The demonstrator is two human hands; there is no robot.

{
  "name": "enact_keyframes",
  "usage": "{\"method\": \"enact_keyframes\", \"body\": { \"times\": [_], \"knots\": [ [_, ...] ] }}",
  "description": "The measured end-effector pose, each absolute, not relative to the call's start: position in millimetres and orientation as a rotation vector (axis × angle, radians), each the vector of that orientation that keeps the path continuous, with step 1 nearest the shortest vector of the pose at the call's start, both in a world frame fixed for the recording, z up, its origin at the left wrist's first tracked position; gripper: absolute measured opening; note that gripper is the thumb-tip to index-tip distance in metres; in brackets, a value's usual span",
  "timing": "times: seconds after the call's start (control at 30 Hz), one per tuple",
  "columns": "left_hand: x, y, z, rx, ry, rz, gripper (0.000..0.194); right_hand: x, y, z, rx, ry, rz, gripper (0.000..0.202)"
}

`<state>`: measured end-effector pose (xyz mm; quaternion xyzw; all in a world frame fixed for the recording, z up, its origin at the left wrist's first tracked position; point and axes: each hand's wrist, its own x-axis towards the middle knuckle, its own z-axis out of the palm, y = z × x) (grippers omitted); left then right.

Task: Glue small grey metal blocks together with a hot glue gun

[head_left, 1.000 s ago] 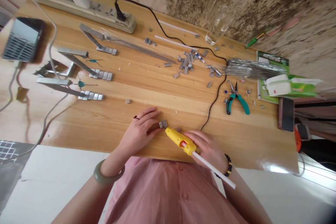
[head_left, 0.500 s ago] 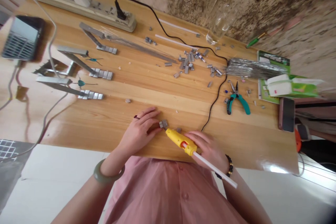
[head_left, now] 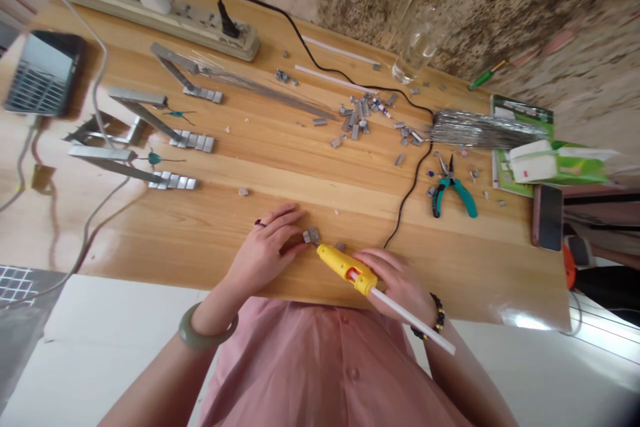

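In the head view a yellow hot glue gun (head_left: 340, 262) is gripped in my right hand (head_left: 397, 280), its nozzle pointing up and left. A long white glue stick (head_left: 415, 321) juts out of its back end. My left hand (head_left: 263, 250) rests on the table, thumb and forefinger closed at the left edge of a small grey block (head_left: 311, 235). The nozzle tip is at or very close to this block; whether they touch I cannot tell. Another grey piece (head_left: 341, 246) lies just beyond the gun, partly hidden by it.
Grey pieces (head_left: 356, 121) are heaped mid-table, near a wire bundle (head_left: 480, 130). Pliers (head_left: 451, 193) with teal handles lie at right, beside a phone (head_left: 547, 217). Bent grey frames (head_left: 107, 155) stand at left. A black cord (head_left: 413, 190) runs from the power strip (head_left: 165, 17).
The glue gun and my right hand have shifted very slightly to the right. My left hand and the small grey block look almost unmoved.
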<state>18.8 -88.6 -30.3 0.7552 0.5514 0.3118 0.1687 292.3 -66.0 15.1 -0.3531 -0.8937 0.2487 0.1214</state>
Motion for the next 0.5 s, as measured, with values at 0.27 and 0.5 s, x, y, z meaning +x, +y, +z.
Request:
{"method": "enact_keyframes", "body": {
  "times": [0.27,0.5],
  "knots": [
    [18,-88,-31,2.157,1.534,0.915,0.008,307,-67,12,-1.063,-2.462,0.740,0.034],
    [17,-89,-31,2.117,1.542,0.900,0.010,328,-65,5,-1.199,-2.261,0.759,0.032]
  ]
}}
